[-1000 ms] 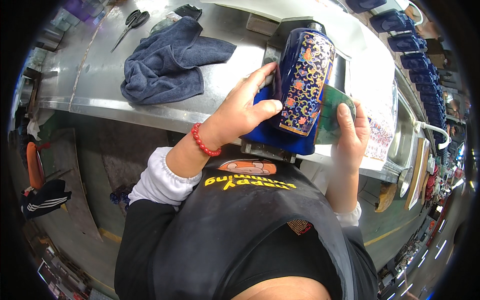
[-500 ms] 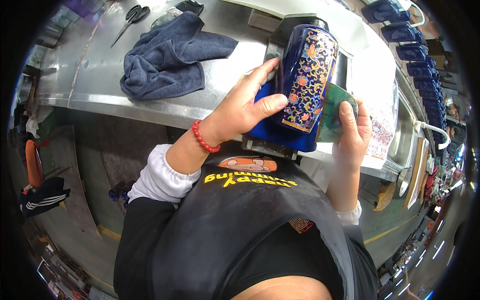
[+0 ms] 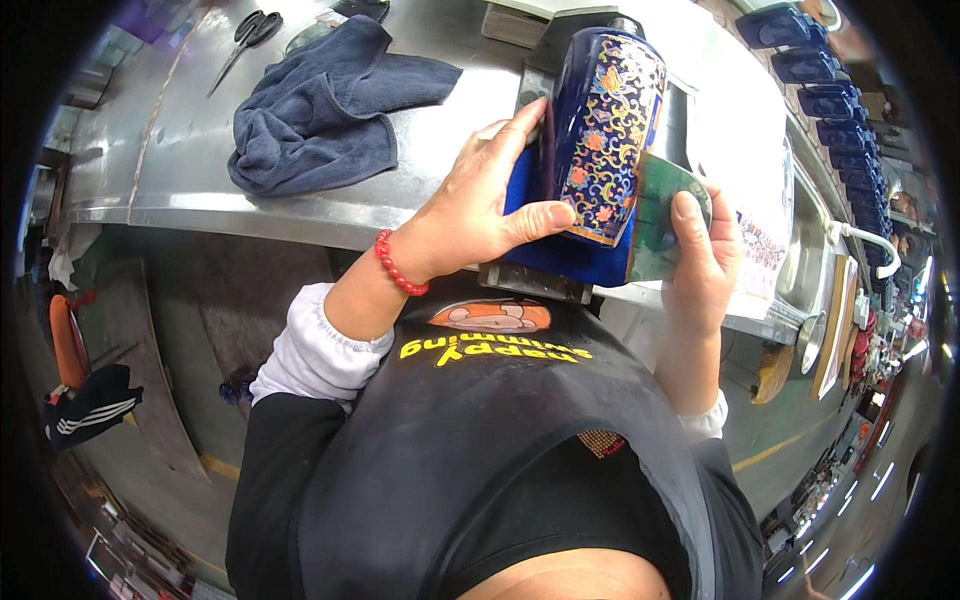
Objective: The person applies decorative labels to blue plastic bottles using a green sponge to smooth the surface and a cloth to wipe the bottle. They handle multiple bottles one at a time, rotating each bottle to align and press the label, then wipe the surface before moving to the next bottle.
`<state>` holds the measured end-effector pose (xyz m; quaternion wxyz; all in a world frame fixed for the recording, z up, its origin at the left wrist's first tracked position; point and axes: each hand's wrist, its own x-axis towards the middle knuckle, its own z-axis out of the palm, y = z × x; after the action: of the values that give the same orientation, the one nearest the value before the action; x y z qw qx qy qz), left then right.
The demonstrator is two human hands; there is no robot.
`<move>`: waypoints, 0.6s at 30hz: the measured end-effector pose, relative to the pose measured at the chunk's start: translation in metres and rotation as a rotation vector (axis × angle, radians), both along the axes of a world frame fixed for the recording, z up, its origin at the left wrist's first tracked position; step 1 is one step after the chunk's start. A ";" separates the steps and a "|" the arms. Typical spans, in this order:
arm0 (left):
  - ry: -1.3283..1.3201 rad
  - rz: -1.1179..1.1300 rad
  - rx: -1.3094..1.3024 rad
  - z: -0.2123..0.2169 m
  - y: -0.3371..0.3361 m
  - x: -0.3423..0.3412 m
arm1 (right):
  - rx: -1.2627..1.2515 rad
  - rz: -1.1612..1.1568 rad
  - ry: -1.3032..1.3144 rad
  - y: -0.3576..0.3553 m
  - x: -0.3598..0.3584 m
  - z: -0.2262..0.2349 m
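A dark blue bottle (image 3: pixel 610 130) with a colourful floral pattern lies with its neck pointing away from me, on a blue pad (image 3: pixel 570 262). My left hand (image 3: pixel 490 200), a red bead bracelet at its wrist, holds the bottle from the left. Its thumb presses near the bottle's base, while the fingers stretch along the side, partly hidden. Between thumb and fingers, my right hand (image 3: pixel 705 235) pinches a green translucent scraper (image 3: pixel 657 225). The scraper's edge sits against the bottle's lower right side; whether it presses on the pattern I cannot tell.
Left on the metal table (image 3: pixel 180 170) lie a crumpled grey-blue towel (image 3: pixel 320 120) and black scissors (image 3: pixel 245 45). White sheets with printed patterns (image 3: pixel 760 250) lie to the right, beside a sink (image 3: pixel 808 245) with a white tap (image 3: pixel 868 246). Several blue bottles (image 3: pixel 835 105) stand in a row beyond.
The bottle has shifted slightly away from me, so my left thumb now rests closer to its base. The scraper stays in my right hand at the bottle's right side. The whole view shifted a little.
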<state>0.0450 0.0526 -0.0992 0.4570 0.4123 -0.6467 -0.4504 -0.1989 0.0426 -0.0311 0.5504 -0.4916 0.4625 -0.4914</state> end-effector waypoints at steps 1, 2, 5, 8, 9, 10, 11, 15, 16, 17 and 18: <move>0.009 -0.012 0.047 -0.001 0.000 0.000 | -0.027 0.001 0.019 0.001 -0.001 0.002; 0.008 -0.015 0.027 -0.001 0.000 0.001 | -0.040 -0.002 0.030 0.001 -0.002 0.004; 0.263 -0.036 0.104 -0.001 0.001 0.003 | -0.062 0.015 0.075 0.005 -0.006 0.011; 0.294 0.018 0.125 0.005 0.006 0.001 | -0.063 0.048 0.145 0.011 -0.008 0.020; 0.174 0.054 0.065 0.008 0.008 0.001 | -0.073 0.069 0.186 0.013 -0.007 0.022; 0.063 0.093 0.007 0.011 0.012 -0.001 | -0.088 0.090 0.227 0.015 -0.006 0.023; -0.048 0.131 -0.048 0.015 0.014 -0.002 | -0.099 0.123 0.274 0.016 -0.004 0.025; -0.221 0.206 -0.183 0.025 0.016 -0.004 | -0.135 0.169 0.301 0.021 0.005 0.026; -0.241 0.218 -0.201 0.027 0.014 -0.006 | -0.142 0.171 0.300 0.022 0.007 0.026; -0.246 0.244 -0.244 0.028 0.013 -0.007 | -0.148 0.173 0.299 0.024 0.009 0.027; -0.258 0.268 -0.276 0.029 0.011 -0.008 | -0.095 0.154 0.305 0.025 0.010 0.027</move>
<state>0.0371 0.0640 -0.0699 0.4783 0.4823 -0.6948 -0.2363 -0.1890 0.0675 -0.0036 0.4862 -0.6199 0.4776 -0.3888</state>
